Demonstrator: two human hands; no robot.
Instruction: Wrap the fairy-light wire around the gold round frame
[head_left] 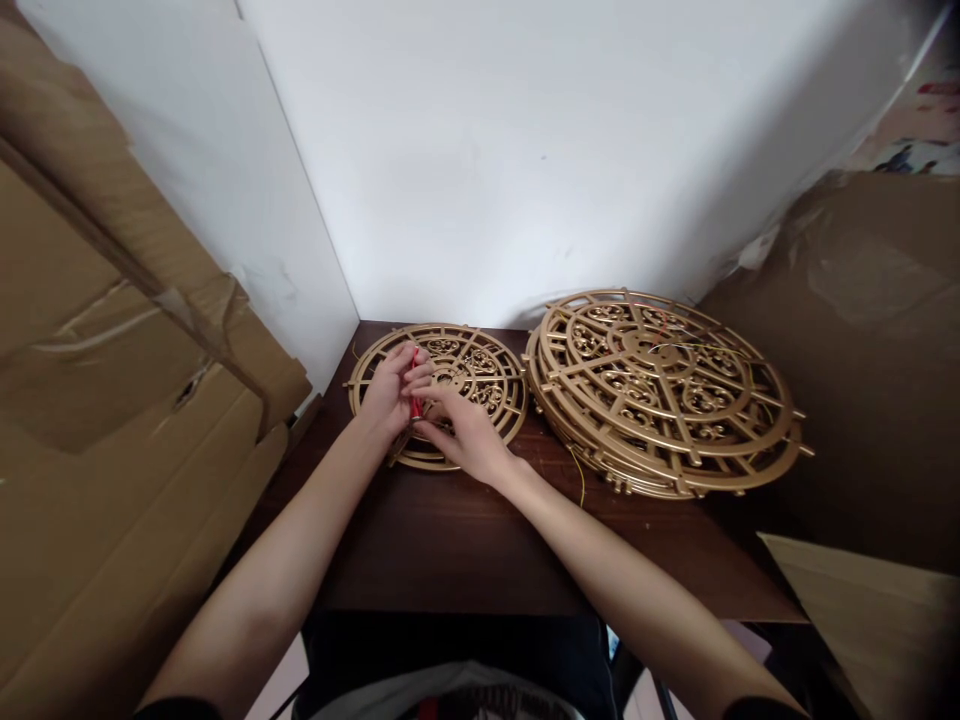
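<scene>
A round gold openwork disc [480, 375] lies flat at the back left of a dark wooden table [465, 540]. Both my hands meet over its left part. My left hand [388, 385] is closed round a small red stick-like object [415, 403], which stands roughly upright. My right hand [465, 430] pinches near the lower end of that red object, its fingers pressed against the disc. What the red object is I cannot make out.
A stack of larger gold openwork discs [664, 390] sits at the back right, with thin yellow wires [580, 478] trailing from it. Flattened cardboard [97, 400] leans along the left; more cardboard [862, 330] stands on the right. A white wall is close behind the table.
</scene>
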